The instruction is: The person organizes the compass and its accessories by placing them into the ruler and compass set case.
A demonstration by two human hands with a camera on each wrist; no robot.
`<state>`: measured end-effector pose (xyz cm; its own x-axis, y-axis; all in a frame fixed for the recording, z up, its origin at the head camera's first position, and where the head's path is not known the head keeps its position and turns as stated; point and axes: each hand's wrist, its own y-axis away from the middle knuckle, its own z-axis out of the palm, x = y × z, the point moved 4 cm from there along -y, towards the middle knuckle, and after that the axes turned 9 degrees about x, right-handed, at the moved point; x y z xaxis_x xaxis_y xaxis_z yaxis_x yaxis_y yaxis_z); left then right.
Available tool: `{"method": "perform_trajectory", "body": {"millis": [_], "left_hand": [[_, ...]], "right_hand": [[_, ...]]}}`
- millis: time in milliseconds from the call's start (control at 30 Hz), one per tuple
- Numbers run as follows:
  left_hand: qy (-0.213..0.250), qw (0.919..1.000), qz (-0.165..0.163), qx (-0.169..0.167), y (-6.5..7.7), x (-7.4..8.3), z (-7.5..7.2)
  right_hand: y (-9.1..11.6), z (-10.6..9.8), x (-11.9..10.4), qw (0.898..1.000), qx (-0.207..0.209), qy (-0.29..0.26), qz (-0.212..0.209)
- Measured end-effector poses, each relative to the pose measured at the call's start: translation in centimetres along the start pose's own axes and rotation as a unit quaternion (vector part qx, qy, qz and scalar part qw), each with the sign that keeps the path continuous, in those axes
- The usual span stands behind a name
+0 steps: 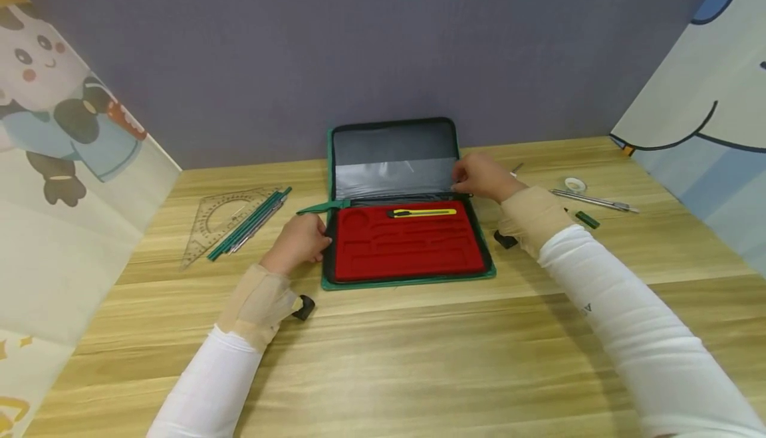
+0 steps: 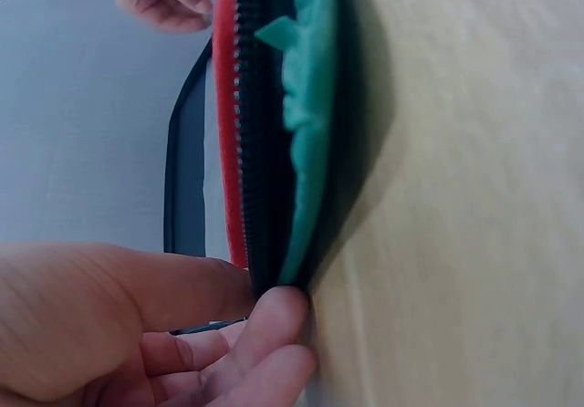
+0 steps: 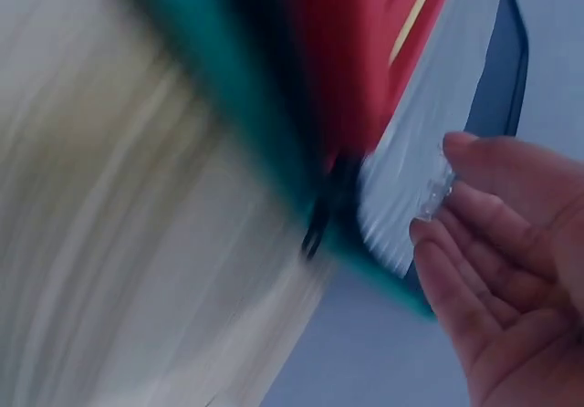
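A green zip case (image 1: pixel 408 284) lies unfolded, its lid leaning back with a clear pocket inside. A red moulded tray (image 1: pixel 383 266) fills its base, with several recesses. A yellow box cutter (image 1: pixel 427 213) lies in the tray's upper slot. My left hand (image 1: pixel 301 238) grips the case's left edge; in the left wrist view, thumb and fingers pinch the zipper edge (image 2: pixel 260 197). Over the lid's right side, near the fold, my right hand (image 1: pixel 481 177) pinches a small clear plastic piece (image 3: pixel 436 193); its exact kind cannot be told.
Left of the case lie a clear set square (image 1: pixel 200 232), green pencils (image 1: pixel 245 225) and silver drawing tools (image 1: pixel 258 226). Tape (image 1: pixel 575 185), a silver compass (image 1: pixel 592 200) and a small green box (image 1: pixel 587 219) lie at right. A grey wall panel (image 1: pixel 383 46) stands behind.
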<state>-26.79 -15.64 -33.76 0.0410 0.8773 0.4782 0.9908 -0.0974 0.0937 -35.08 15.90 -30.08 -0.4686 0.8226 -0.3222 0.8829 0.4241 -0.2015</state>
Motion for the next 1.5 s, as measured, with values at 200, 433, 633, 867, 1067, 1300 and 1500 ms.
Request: {"method": "perform_trajectory", "body": {"millis": [200, 433, 633, 867, 1067, 1300, 1500], "left_hand": [[0.004, 1.0000, 0.000, -0.002, 0.0, 0.1, 0.1], [0.002, 1.0000, -0.001, -0.002, 0.0, 0.2, -0.1], [-0.002, 1.0000, 0.003, -0.002, 0.0, 0.1, -0.2], [-0.001, 0.9999, -0.010, -0.006, 0.0, 0.2, -0.1], [0.000, 0.9999, -0.012, -0.006, -0.1, 0.1, 0.0], [0.000, 1.0000, -0.003, -0.004, -0.3, -0.2, 0.1], [0.003, 1.0000, -0.005, -0.004, -0.2, -0.1, 0.1]], "right_hand": [[-0.7, 1.3, -3.0, 0.998, -0.028, -0.012, -0.046], [-1.5, 2.8, -5.7, 0.994, -0.058, -0.034, -0.084], [-2.1, 3.9, -7.5, 0.991, -0.071, -0.049, -0.101], [-2.7, 5.0, -9.0, 0.988, -0.079, -0.078, -0.110], [-2.9, 5.5, -10.0, 0.987, -0.090, -0.081, -0.106], [-3.1, 5.7, -10.6, 0.987, -0.089, -0.075, -0.107], [-3.0, 6.3, -10.9, 0.986, -0.086, -0.080, -0.115]]}}
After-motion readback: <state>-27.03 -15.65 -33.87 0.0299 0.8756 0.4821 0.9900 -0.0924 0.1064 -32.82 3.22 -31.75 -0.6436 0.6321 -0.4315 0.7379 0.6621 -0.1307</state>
